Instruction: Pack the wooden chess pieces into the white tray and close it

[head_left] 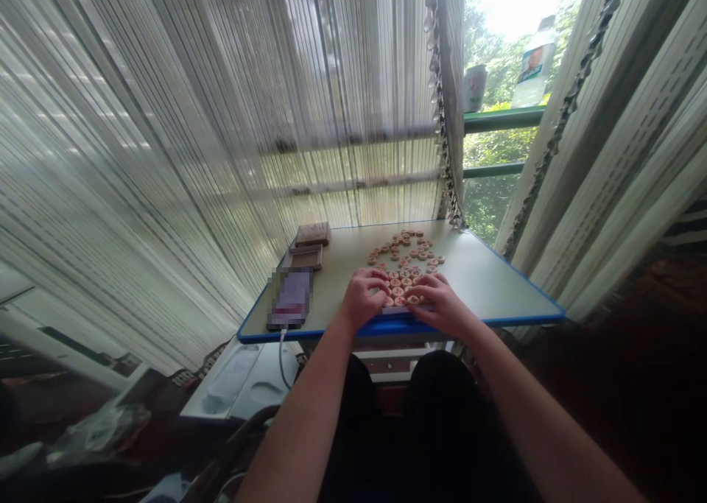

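Round wooden Chinese chess pieces with red and dark characters sit close together in rows by the table's front edge. A pale strip runs along their near side; I cannot tell whether it belongs to a tray. My left hand curves around the left side of this group, fingers apart and fingertips at the pieces. At the right side, my right hand reaches over the pieces with its thumb and fingers spread. Its fingertips partly cover several of them. More loose chess pieces lie scattered farther back.
The pale table has a blue rim. On its left lie a phone with a cable, an open shallow box and a wooden box. Curtains hang behind. A bottle and a can stand by the window.
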`<state>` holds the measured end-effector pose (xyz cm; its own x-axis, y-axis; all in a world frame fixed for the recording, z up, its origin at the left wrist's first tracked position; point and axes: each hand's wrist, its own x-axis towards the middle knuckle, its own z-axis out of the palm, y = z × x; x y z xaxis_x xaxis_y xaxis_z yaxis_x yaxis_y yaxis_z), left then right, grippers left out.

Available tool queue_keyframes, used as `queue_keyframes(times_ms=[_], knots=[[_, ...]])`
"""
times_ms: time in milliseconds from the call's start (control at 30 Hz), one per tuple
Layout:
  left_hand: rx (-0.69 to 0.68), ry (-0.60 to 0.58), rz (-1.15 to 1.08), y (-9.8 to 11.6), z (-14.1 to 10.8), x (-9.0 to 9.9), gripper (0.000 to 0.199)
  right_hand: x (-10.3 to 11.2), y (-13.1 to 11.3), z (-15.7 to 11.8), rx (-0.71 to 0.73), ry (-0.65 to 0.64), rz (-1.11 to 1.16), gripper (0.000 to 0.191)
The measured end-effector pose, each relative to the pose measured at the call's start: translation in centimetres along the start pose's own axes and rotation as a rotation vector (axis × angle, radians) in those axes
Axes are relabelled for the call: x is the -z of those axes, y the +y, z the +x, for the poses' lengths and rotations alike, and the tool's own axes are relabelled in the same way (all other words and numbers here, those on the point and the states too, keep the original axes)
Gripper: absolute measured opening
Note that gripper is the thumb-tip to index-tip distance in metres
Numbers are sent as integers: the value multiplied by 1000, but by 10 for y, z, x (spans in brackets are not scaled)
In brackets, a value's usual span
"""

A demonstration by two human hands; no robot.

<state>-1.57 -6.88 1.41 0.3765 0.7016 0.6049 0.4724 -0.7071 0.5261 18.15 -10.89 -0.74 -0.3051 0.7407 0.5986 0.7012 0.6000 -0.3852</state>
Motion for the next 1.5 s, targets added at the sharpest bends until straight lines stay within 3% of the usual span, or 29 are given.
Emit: queue_keyframes(times_ms=[233,333,800,1033,1300,1500], knots=[[19,19,54,-7,-2,0,20,1,4,-2,-160,-30,35,62],[8,-1,65,-8,-1,0,20,-2,7,-2,-171,-38,40,70],[17,8,22,-9,-2,-1,19,-3,12,0,-227,-84,50,75],[88,42,25,-12,0,-3,14,-3,14,0,-252,-98,89,79],[309,-26,-386,-26,3,-6,33,-7,22,2,-234,-67,163,97],[359,-12,-425,-28,5,-5,33,-8,22,3,-215,-45,156,92]])
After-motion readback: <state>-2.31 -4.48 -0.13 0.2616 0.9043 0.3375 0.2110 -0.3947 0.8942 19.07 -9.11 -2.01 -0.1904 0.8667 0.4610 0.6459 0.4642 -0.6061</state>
